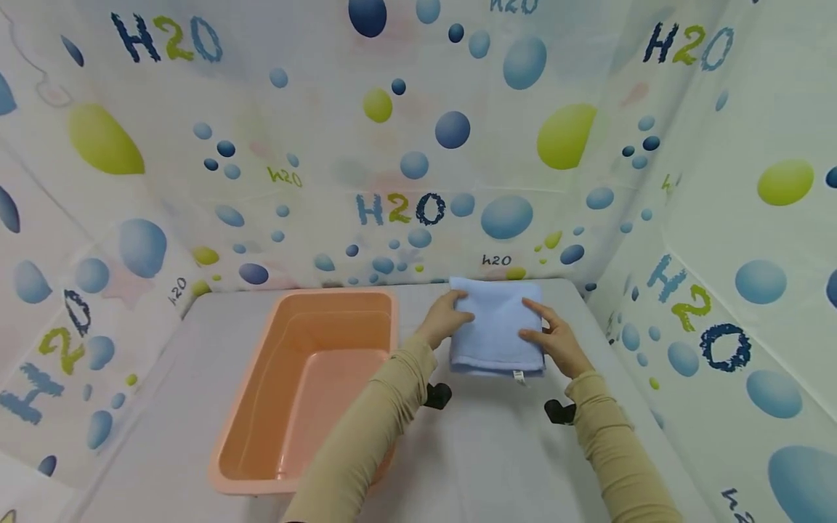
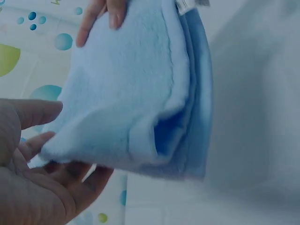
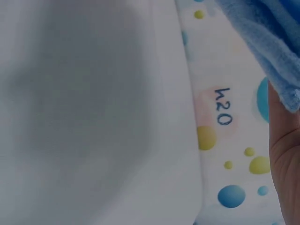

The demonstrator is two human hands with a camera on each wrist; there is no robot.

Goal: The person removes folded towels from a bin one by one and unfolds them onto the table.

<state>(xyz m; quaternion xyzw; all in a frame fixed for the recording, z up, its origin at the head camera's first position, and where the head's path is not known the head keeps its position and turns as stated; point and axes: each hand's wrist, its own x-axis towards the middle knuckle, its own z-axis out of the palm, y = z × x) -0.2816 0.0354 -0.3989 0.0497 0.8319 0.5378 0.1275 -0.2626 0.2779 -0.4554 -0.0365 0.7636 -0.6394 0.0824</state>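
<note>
Two tan sleeves (image 1: 366, 428) reach up from the bottom of the head view, the left one crossing the right side of a peach basin (image 1: 243, 487) on a white tabletop (image 1: 497, 457). At each wrist sits a small black piece (image 1: 438, 396). Beyond the sleeves, to the right of the basin, both hands hold a folded, pale blue towel (image 1: 497, 327). The left hand (image 1: 447, 317) grips its left side, and the right hand (image 1: 559, 341) grips its right side, thumb and forefinger parted on the face. A white tag (image 1: 519, 377) hangs from the towel's near edge. White sheeting (image 1: 314, 43) with blue and green bubbles and "H2O" lettering surrounds the tabletop.

From the left wrist, the left hand is close at lower left, its thumb at the towel's edge and fingers underneath. The towel is raised above the tabletop; its layers gape at one corner. Fingers of the right hand lie on the towel at the top.

From the right wrist, shadowed tabletop fills most of the view. A towel corner enters at upper right, above part of the right hand; its grip cannot be told from this angle.
</note>
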